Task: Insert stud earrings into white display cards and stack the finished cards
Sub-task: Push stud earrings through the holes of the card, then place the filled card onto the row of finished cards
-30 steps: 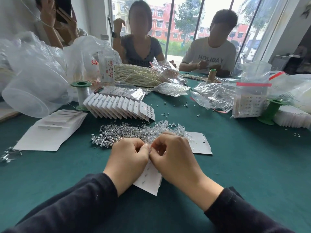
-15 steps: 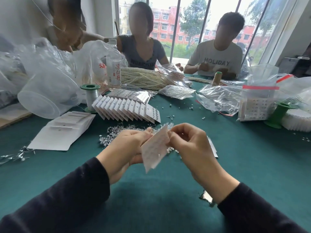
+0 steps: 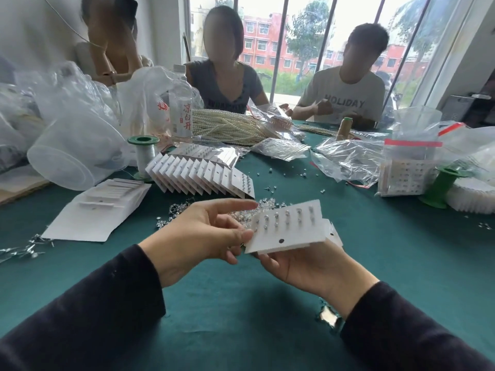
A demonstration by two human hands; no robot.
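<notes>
The card [image 3: 288, 231] has turned face-up; fingers of the right hand [image 3: 308, 266] hidden beneath.

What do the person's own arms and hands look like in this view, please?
Long, near-black sleeves cover both arms to the wrists: the left sleeve and the right sleeve. The left hand and right hand are bare, without gloves or visible rings. A shiny item, perhaps a watch, shows at the right cuff.
</notes>
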